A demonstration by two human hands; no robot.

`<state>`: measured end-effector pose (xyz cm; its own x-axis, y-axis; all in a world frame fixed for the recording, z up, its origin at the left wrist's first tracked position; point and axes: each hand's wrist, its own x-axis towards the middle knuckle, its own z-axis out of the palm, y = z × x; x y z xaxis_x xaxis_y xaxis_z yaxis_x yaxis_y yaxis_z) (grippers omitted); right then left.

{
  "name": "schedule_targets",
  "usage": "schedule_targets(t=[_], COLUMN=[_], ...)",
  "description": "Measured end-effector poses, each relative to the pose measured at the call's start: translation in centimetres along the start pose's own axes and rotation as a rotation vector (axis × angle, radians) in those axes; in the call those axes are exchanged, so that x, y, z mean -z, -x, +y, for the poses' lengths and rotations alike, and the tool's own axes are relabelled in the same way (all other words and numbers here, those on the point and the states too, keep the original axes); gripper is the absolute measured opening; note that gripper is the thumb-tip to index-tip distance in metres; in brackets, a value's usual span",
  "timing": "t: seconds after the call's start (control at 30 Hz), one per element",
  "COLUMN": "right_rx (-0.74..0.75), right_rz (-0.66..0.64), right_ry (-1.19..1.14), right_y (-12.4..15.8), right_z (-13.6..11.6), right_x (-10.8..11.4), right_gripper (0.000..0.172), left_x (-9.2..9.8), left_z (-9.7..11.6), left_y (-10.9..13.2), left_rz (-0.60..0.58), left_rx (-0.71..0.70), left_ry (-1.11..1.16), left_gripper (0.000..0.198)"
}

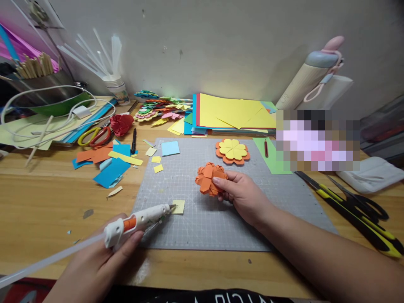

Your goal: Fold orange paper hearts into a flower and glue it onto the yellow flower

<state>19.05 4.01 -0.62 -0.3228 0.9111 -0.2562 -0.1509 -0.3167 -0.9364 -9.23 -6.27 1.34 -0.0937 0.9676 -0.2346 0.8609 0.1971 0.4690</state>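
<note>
My left hand (110,256) is wrapped round a white glue gun (145,219) with a long clear glue stick (57,257) running out of its back. The nozzle is over a small pale yellow paper square (179,207) on the grey cutting mat (252,227); whether they touch I cannot tell. Between the thumb and fingers of my right hand (243,191) is an orange folded paper flower (206,180), held above the mat. Beyond it lies a flat flower with yellow petals (232,149) on an orange layer.
Paper scraps (112,170), a black pen (134,141), red-and-yellow-handled scissors (94,135) and a red paper flower (121,125) lie on the left. Coloured sheets (233,110) are stacked behind the mat. Black scissors (360,200) and a black-yellow cutter (353,216) are at right.
</note>
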Motion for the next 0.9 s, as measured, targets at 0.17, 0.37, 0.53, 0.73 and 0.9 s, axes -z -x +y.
schedule_targets(t=[0.17,0.37,0.53,0.73,0.9], right_rx=[-0.005,-0.016,-0.011,-0.003,0.009], right_rz=[0.006,0.007,0.003,0.001,-0.006], right_ry=[0.005,0.009,0.009,0.001,0.015], right_y=[0.0,0.0,0.0,0.0,0.0], right_z=[0.1,-0.1,-0.1,0.1,0.2], right_x=[0.1,-0.1,-0.1,0.1,0.1], right_gripper=[0.024,0.022,0.023,0.022,0.021], left_x=[-0.1,-0.1,0.5,2.9,4.3], left_z=[-0.2,-1.4,-1.3,1.1,2.7], left_y=[0.3,1.2,0.8,-0.7,-1.7], left_rz=[0.089,0.086,0.048,-0.129,-0.203], left_rx=[-0.047,-0.064,-0.096,-0.120,-0.082], left_ry=[0.035,0.026,-0.035,-0.177,-0.194], left_gripper=[0.050,0.034,0.032,0.035,0.040])
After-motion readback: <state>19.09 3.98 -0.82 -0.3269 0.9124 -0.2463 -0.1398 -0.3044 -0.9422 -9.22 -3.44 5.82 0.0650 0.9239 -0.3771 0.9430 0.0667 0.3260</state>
